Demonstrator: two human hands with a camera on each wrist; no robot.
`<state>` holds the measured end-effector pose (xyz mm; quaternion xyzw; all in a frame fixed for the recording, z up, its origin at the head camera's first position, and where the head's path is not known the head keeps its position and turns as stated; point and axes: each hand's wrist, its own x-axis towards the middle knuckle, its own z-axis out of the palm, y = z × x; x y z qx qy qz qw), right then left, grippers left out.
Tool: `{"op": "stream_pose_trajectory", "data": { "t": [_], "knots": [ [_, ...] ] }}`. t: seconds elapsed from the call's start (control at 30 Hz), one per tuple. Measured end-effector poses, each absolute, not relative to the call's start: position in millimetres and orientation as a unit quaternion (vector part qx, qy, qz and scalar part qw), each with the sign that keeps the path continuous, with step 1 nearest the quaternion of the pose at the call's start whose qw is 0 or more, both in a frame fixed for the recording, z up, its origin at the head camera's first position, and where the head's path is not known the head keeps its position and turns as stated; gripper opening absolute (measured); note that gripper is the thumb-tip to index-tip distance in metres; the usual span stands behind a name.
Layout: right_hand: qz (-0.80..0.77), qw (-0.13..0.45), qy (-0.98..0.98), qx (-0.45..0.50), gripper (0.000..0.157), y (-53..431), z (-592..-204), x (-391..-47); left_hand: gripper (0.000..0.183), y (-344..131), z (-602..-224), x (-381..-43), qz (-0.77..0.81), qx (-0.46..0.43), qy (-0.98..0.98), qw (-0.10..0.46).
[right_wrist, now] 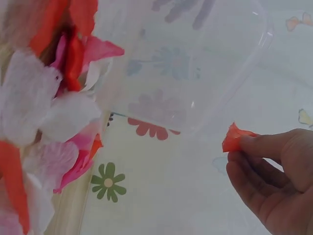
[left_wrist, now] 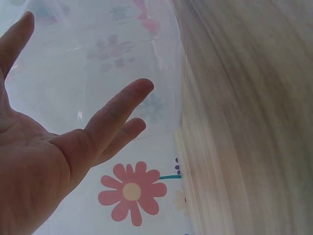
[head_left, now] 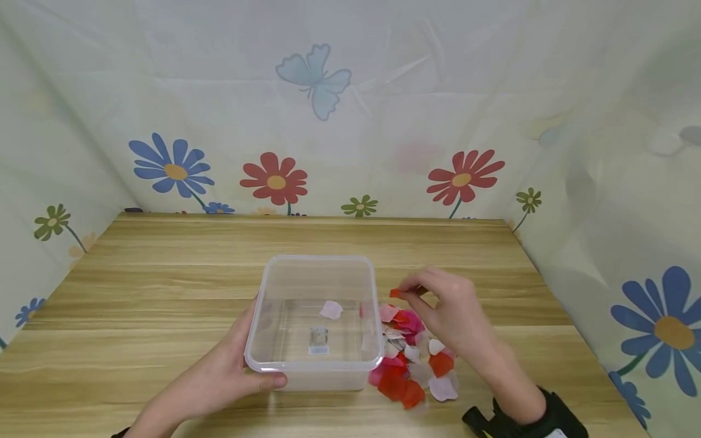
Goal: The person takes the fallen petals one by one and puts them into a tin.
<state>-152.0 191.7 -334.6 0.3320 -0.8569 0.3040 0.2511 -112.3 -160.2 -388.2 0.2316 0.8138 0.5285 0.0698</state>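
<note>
A clear plastic box [head_left: 323,382], lidless, stands on the wooden table. My left hand [head_left: 219,371] steadies its near left corner, the thumb along the front and the fingers against the left side; the left wrist view shows these fingers spread and fairly straight. One pale pink petal [head_left: 331,309] lies inside the box. To the right of the box, my right hand [head_left: 454,310] pinches a small red-orange petal [right_wrist: 233,139] between thumb and fingertips, above the table. Beneath and in front of that hand spreads a loose pile of red, pink and white petals [head_left: 392,384].
A small label [head_left: 319,338] shows at the bottom of the box. The petal pile reaches up against the box's right wall. Flower-printed sheeting [head_left: 383,121] encloses the table [head_left: 181,274] at the back and both sides. A black wrist strap [head_left: 553,417] is on the right wrist.
</note>
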Motion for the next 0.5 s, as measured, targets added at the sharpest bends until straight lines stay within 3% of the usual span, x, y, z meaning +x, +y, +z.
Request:
{"op": "stream_pose_trajectory", "data": {
  "t": [0.2,0.4,0.5],
  "knots": [
    [0.328,0.283,-0.828,0.357,0.034,180,-328,-148,0.125,-160,-389,-113,0.530,0.230,0.813,0.069],
    [0.374,0.257,-0.805,0.382,0.029,169,-330,-144,0.125,-159,-389,-113,0.521,0.228,0.820,0.067],
    [0.384,0.244,-0.796,0.399,0.010,164,-332,-143,0.125,-159,-389,-113,0.519,0.228,0.821,0.066]
  ]
}}
